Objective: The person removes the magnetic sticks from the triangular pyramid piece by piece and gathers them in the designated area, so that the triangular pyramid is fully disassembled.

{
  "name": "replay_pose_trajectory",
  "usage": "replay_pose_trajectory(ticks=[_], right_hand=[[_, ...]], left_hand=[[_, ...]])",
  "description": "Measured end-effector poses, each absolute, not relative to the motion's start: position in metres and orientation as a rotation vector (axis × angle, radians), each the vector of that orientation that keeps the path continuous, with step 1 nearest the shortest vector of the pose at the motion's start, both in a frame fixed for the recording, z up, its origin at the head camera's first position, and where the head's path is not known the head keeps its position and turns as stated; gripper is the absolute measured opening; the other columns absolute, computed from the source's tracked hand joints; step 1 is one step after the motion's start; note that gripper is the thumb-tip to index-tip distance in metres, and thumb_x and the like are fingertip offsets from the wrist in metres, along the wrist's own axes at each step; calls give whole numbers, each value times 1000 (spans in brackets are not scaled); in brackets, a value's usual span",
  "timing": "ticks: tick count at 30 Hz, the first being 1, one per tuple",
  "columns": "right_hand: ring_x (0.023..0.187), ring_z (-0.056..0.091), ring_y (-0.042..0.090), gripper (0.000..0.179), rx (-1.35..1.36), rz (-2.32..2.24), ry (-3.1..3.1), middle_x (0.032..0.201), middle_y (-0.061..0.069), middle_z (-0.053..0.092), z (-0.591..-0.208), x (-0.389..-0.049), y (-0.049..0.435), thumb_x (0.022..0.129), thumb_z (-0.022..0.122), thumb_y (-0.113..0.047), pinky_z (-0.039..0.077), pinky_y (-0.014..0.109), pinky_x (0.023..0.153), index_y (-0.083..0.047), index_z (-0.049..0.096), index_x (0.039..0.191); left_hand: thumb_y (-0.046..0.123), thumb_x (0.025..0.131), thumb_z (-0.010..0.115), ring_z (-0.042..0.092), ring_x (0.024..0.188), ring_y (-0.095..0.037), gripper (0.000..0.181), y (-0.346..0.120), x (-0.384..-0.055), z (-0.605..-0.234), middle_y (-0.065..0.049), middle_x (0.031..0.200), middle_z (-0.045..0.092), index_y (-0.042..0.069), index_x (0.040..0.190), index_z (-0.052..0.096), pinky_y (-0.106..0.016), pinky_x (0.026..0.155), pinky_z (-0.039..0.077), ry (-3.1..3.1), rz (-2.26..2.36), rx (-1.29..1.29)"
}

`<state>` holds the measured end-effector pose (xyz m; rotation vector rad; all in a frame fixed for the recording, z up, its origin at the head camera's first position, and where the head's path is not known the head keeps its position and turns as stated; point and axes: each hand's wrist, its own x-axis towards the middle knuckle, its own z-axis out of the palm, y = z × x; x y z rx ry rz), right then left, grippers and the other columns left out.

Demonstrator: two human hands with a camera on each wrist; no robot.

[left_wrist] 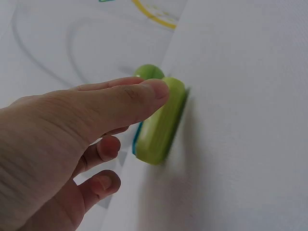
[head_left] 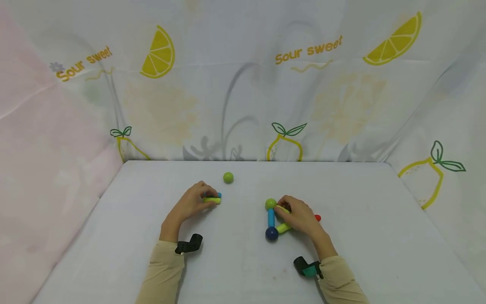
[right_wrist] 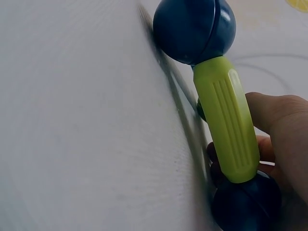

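In the head view my left hand [head_left: 193, 202] pinches a yellow-green toy building rod [head_left: 212, 200] together with a blue rod [head_left: 219, 195] lying along it. The left wrist view shows the thumb on the yellow-green rod [left_wrist: 161, 130]; the blue one is mostly hidden. My right hand [head_left: 300, 216] pinches another yellow-green rod [head_left: 282, 209] beside a green ball [head_left: 271, 204]. From that ball a light-blue rod [head_left: 271, 218] runs to a dark-blue ball [head_left: 271, 233]. A further yellow-green rod [right_wrist: 226, 120] joins this ball to a second dark-blue ball [right_wrist: 248, 202], under the right hand.
A loose green ball [head_left: 228, 177] lies on the white table [head_left: 235, 261] beyond my left hand. Something red [head_left: 317, 218] shows past the right hand, partly hidden. A printed cloth [head_left: 228, 84] hangs behind the table's back edge.
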<state>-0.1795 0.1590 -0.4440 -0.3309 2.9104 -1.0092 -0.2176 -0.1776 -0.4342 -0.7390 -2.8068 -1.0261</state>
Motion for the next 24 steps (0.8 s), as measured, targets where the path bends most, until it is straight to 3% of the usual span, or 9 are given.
replay_pose_trajectory(ticks=[6, 12, 15, 18, 24], right_hand=[[77, 51, 12, 17, -339, -1018, 2925, 84, -2, 60, -445, -180, 159, 90, 63, -28, 41, 27, 69, -13, 63, 98], [76, 52, 11, 16, -358, -1031, 2927, 83, -3, 60, -446, -179, 155, 89, 64, -27, 42, 28, 69, -13, 64, 97], [75, 52, 10, 16, -368, -1043, 2935, 82, -3, 61, -447, -179, 154, 88, 65, -27, 42, 28, 67, -13, 64, 97], [74, 52, 8, 17, -378, -1045, 2941, 82, -4, 62, -448, -179, 154, 88, 65, -26, 42, 27, 66, -13, 65, 98], [71, 51, 9, 18, -399, -1037, 2980, 79, -3, 60, -447, -180, 157, 87, 66, -26, 41, 27, 64, -12, 65, 98]], left_hand=[[12, 86, 69, 48, 74, -15, 21, -144, -216, -421, -4, 89, 57, 9, 106, 65, -26, 66, 43, -2686, -1021, -860], [10, 94, 57, 57, 98, -20, 29, -79, -207, -435, -9, 116, 59, 11, 123, 57, -34, 81, 49, -2716, -1183, -1060], [-1, 90, 53, 53, 109, -22, 41, -54, -207, -447, -9, 126, 55, 12, 129, 53, -35, 88, 46, -2724, -1204, -1162], [-8, 84, 54, 50, 114, -22, 50, -42, -208, -457, -7, 130, 55, 12, 130, 54, -35, 94, 42, -2701, -1170, -1234], [-6, 87, 58, 51, 118, -20, 41, -38, -210, -462, -5, 127, 58, 10, 124, 57, -36, 99, 42, -2635, -1218, -1252]])
